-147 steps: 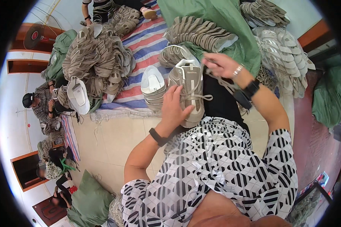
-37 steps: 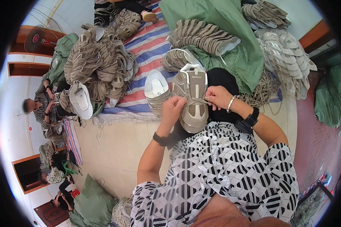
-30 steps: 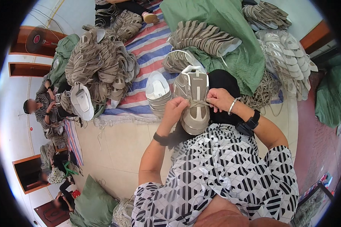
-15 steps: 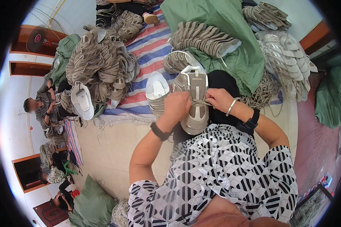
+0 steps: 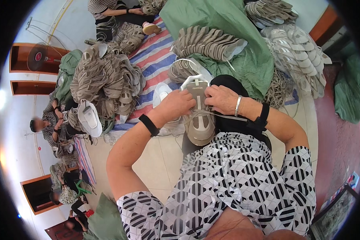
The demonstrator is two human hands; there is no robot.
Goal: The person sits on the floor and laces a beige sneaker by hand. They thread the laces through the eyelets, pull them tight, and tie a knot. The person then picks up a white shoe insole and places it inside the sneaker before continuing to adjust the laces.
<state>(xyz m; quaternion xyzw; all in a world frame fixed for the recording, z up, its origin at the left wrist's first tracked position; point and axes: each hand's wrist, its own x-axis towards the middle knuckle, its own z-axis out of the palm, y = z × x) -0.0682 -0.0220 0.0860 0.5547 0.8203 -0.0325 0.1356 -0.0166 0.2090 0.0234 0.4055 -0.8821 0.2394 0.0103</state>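
One beige, thick-soled lace-up sneaker (image 5: 200, 120) lies on the person's lap, its tongue end away from them, with both hands on it: the left hand (image 5: 176, 106) grips its left side near the tongue, and the right hand (image 5: 221, 99) pinches the white lace at the top. Just left of it, one more sneaker (image 5: 163, 96) lies with its white sole showing. About five heaps of beige shoes lie around, two of them on a green sack cloth (image 5: 224, 24) and one on a striped woven mat (image 5: 156, 60).

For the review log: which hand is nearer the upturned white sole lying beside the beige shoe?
Left. The left hand lies partly over the white sole; the right hand is across the beige shoe, on its far side.
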